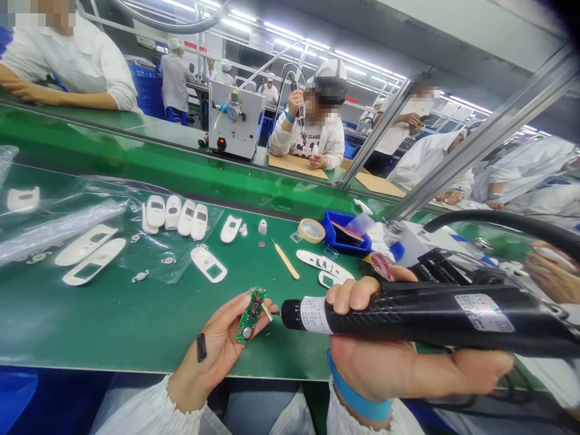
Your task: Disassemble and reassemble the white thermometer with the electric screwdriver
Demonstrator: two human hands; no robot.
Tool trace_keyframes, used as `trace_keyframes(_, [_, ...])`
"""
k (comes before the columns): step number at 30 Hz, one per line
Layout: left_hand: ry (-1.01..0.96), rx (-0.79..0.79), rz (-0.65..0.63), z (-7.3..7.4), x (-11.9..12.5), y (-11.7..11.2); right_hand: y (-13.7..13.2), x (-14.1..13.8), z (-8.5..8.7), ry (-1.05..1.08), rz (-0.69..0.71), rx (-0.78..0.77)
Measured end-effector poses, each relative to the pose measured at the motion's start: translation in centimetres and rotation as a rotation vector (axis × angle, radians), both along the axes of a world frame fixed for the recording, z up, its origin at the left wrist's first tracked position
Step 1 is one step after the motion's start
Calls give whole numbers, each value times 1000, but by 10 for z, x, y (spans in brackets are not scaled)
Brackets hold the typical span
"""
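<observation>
Circuit board in left hand, one electric screwdriver in right hand.

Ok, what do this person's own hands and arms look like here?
Both are bare-handed, no gloves: left hand, right hand. The left sleeve and right sleeve are white and gathered. A blue wristband circles the right wrist; a black strip marks the left.

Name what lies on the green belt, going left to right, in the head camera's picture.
White plastic casings → small white cap → wooden stick → tape roll → blue tray
</observation>
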State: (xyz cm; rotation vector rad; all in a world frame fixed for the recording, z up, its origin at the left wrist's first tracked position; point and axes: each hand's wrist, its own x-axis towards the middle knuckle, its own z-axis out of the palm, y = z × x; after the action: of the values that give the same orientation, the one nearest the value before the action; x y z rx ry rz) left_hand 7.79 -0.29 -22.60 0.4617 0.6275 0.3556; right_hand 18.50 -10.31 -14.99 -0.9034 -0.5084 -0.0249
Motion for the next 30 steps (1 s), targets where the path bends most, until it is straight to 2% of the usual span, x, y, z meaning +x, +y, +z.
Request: trace_keyframes(30, [-19,54,-65,-1,2,-2,-1,-1,-1,-9,45,-61])
